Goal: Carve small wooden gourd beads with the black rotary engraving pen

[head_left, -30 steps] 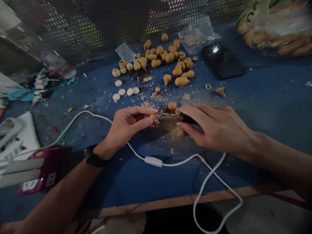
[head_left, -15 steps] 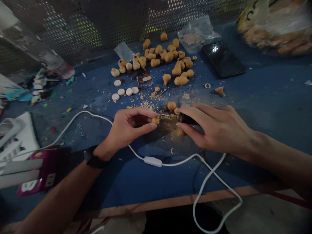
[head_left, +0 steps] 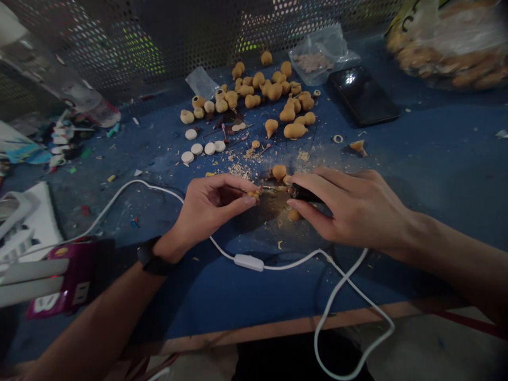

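Observation:
Between thumb and fingertips, my left hand (head_left: 216, 207) pinches a small tan gourd piece (head_left: 254, 196). My right hand (head_left: 349, 206) is closed around a black rotary tool (head_left: 305, 193), whose thin metal shaft points left. The reddish tip of the shaft meets the gourd piece at my left fingertips; whether it is inside or just against it I cannot tell. Just beyond the shaft rests a round gourd (head_left: 279, 172), and another gourd piece (head_left: 293, 215) lies below it by my right thumb. Pale shavings (head_left: 242, 170) are scattered around.
Several small gourds (head_left: 273, 92) cluster at the back, near white discs (head_left: 209, 148) and loose bits. A black phone (head_left: 363, 96) and plastic bags lie back right. The white cord (head_left: 293, 268) with its switch (head_left: 248, 262) runs across the front; a purple box (head_left: 67, 275) sits left.
The gourd piece has turned slightly in my left fingers against the tool tip. My right hand stays in nearly the same place.

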The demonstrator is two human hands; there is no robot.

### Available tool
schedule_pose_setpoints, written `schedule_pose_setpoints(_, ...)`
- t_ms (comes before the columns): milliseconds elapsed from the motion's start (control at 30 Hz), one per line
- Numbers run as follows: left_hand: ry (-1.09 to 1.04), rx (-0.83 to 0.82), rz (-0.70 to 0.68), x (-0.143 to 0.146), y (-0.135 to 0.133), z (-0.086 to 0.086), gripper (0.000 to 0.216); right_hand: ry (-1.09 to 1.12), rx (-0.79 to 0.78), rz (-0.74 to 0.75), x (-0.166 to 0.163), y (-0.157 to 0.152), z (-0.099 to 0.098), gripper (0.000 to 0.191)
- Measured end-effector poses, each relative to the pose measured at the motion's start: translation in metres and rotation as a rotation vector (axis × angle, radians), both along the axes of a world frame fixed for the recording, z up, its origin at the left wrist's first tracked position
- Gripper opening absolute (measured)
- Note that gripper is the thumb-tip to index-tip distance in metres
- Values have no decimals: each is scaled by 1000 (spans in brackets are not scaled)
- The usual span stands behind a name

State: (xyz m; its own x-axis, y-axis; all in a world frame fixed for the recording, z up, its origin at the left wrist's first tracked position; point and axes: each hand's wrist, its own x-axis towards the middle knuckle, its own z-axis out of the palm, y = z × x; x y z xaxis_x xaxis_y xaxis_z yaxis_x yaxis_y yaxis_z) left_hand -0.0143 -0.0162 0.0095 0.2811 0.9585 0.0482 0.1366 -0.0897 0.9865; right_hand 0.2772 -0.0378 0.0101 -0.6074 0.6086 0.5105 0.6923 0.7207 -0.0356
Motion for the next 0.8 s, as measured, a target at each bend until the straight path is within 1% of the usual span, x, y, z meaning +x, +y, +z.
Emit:
schedule_pose_setpoints(167,58,-6,2,0,-1,-1,36,-40,-38,-7,1,1,2,39)
schedule_pose_setpoints(367,40,-54,-7,2,-1,0,36,-58,-69,-13,2,2,4,39)
schedule_pose_setpoints(533,78,-34,-16,3,-3,0,27,-80,-91,-11,2,3,5,36)
schedule_pose_setpoints(667,88,-21,-24,4,-3,0,26,-83,-72,-7,3,5,4,33)
schedule_pose_setpoints(800,93,-42,-25,4,-3,0,26,-120,-69,-12,3,7,3,33)
